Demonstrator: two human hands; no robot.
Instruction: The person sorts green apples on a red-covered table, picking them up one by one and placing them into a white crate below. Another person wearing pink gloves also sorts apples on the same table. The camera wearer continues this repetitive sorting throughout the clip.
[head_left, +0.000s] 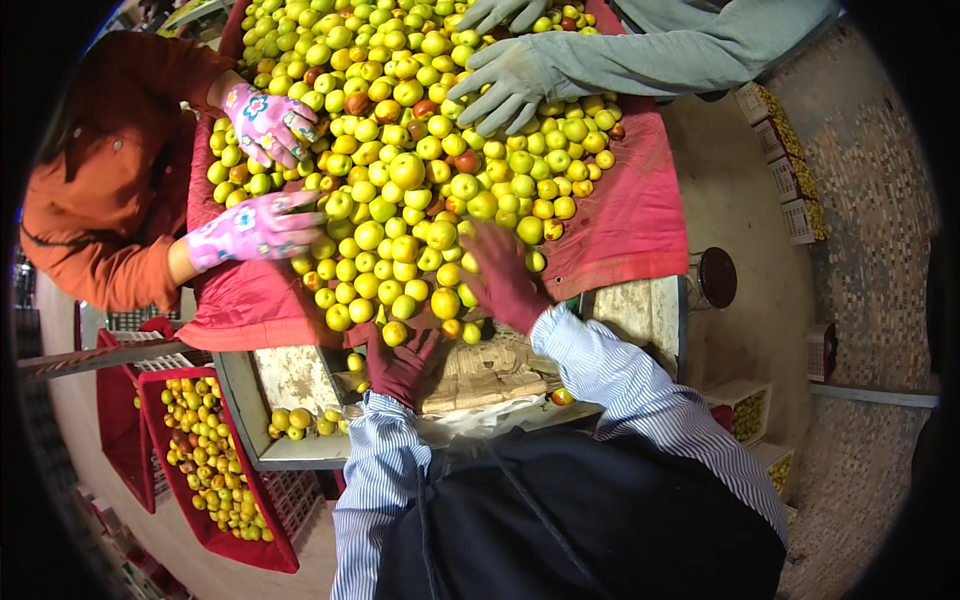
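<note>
A heap of yellow-green jujubes (390, 187), some with red-brown patches, covers a red cloth (622, 195) on the table before me. My left hand (405, 367), in a maroon glove, is at the heap's near edge. Its fingers are spread and point up against the lowest jujubes, with none plainly gripped. My right hand (502, 277), in a matching glove, lies over the right side of the near jujubes. Motion blurs its fingers, and whether one holds a fruit is not clear. Below both hands is a flattened piece of brown cardboard (480, 371).
At left a co-worker's flowered gloves (255, 229) reach into the heap; grey gloves (510, 82) reach in from the right. A red-lined crate (217, 450) of jujubes stands lower left. A metal-edged tray (300, 450) borders the table. A round stool (716, 277) stands at right.
</note>
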